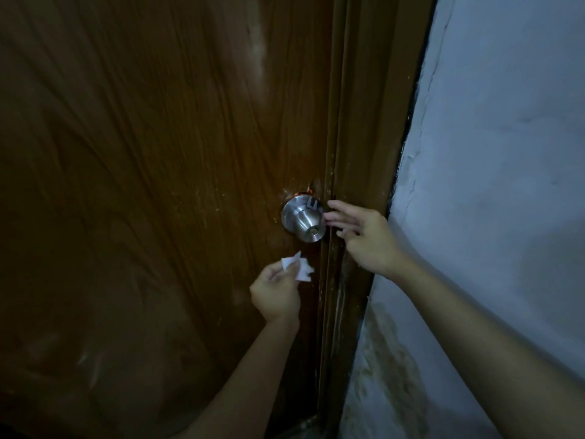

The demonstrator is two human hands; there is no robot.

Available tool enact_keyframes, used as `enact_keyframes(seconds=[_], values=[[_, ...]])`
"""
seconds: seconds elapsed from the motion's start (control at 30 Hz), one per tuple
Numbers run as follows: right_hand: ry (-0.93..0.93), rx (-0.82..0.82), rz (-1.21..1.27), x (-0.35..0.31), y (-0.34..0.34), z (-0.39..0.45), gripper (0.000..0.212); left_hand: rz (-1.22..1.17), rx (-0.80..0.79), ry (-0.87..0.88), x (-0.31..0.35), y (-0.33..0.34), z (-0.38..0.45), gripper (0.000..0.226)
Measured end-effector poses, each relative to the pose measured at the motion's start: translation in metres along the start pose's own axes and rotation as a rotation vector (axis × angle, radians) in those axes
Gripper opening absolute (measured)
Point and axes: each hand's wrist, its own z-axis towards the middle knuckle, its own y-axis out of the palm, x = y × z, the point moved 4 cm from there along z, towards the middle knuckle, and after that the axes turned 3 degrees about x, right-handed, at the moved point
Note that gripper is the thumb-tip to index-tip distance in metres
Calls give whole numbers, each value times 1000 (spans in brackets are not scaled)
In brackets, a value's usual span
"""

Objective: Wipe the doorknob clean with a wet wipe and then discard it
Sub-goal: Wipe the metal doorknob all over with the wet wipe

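Observation:
A round silver doorknob [306, 220] with a keyhole in its face sits near the right edge of a brown wooden door [158, 185]. Below it, my left hand [275, 294] pinches a small crumpled white wet wipe [299, 267], which hangs a short way under the knob without touching it. My right hand [364, 236] is just right of the knob, fingers spread and empty, fingertips almost at the knob's side, over the door's edge.
The brown door frame [364, 122] runs down beside the knob. A pale, cracked and stained wall [490, 153] fills the right side. The room is dim.

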Motion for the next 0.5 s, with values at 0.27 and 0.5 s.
enact_keyframes(seconds=[0.27, 0.5], values=[[-95, 135, -51, -6, -4, -8, 51, 260, -206, 853, 84, 13, -1, 27], [-198, 257, -71, -9, -18, -18, 43, 843, -518, 1202, 98, 53, 4, 24]])
